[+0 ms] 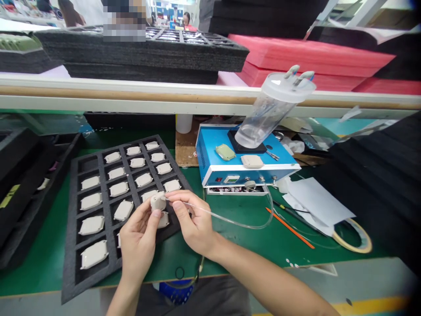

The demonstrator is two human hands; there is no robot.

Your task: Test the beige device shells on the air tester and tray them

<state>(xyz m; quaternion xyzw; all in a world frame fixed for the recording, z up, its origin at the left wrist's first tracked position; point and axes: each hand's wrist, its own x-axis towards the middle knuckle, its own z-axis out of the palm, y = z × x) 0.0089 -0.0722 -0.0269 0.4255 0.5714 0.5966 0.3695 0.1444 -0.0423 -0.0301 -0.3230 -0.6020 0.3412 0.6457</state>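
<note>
Left hand: your left hand (138, 239) is raised over the near right corner of the foam tray (70, 245), thumb and fingertips pinched together.
White casing: there it is, the white casing (158, 201), sitting right at the top of that grip, just above the tray and touching the fingers of both hands.
Right hand: your right hand (194, 224) comes in from the right, thumb and forefinger meeting at the casing's right edge.
Grip state: both narrow. The left is closed on the casing, the right is closed on the end of the clear tube (230, 219).
Clear tube: it leaves your right fingers, sweeps in a low loop over the green surface (256, 245) and rises to the front of the blue box (243, 169).
Foam tray: black, with like casings lying one to a compartment.
Blue box: it stands beyond your hands, well apart, with a clear cylinder (266, 116) leaning on its top.
Far right: an orange stick (289, 228), white paper (315, 202) and a tape ring (353, 237) lie on the surface.
</note>
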